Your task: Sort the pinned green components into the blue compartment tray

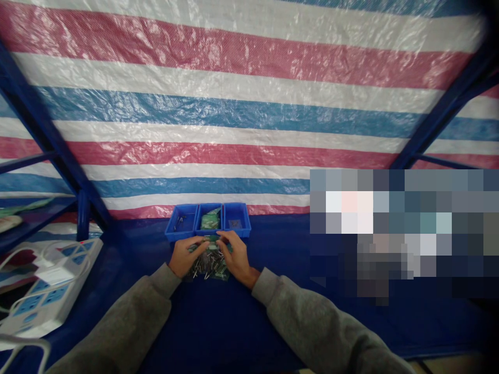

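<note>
wide blue worktop (218,332), where one knock could mean a spill! left bin (189,219) with a few slim bits (180,223), middle bin (204,210) with green packets (211,220), right bin (236,212) with something unclear (235,224). just in front, left hand (188,255) and right hand (237,258) seem to pinch a small green packet (212,241) over loose metal pieces (210,265); a slack pinch could drop it.

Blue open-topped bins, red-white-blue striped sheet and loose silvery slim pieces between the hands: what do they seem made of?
Blue open-topped bins: probably moulded plastic, with smooth, evenly coloured walls.
Red-white-blue striped sheet: likely woven plastic, glossy, creased with sharp glints.
Silvery slim pieces: perhaps bare metal, from bright highlights, but too small to be certain.
</note>
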A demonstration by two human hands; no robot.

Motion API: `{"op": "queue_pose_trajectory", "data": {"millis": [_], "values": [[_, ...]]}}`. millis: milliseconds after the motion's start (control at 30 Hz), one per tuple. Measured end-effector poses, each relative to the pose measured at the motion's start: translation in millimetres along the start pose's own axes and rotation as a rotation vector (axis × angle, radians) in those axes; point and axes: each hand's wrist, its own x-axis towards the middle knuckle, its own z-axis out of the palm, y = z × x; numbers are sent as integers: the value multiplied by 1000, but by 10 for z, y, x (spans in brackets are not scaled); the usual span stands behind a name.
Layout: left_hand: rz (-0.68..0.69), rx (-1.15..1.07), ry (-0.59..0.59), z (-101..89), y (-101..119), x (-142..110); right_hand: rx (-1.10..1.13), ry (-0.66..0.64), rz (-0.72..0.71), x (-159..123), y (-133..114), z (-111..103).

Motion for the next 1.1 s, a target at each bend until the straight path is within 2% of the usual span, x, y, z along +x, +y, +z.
{"op": "queue_pose_trajectory", "data": {"millis": [133, 267, 433, 600, 667, 800, 967, 1100], "values": [[-170, -281, 102, 29, 27, 13, 22, 2, -25, -3, -9, -16], [-249, -453, 92, 34, 83, 22, -24, -39, -79, -3, 11, 7], [-226, -418, 34, 28, 85, -1, -45, -24, -69, -8, 41, 21], [-21, -133, -8, -3, 76, 0, -41, -49, -13, -20, 57, 18], [-1, -43, 15, 3, 63, 6, -33, -32, 26, -32, 67, 28], [-133, -179, -15, 33, 26, 4, 34, -37, 92, -50, 59, 31], [-265, -435, -12, 41, 26, 9, 5, -32, -27, -19, 29, 5], [-292, -503, -44, 50, 58, 10, -30, -32, -61, -2, 45, 13]]}}
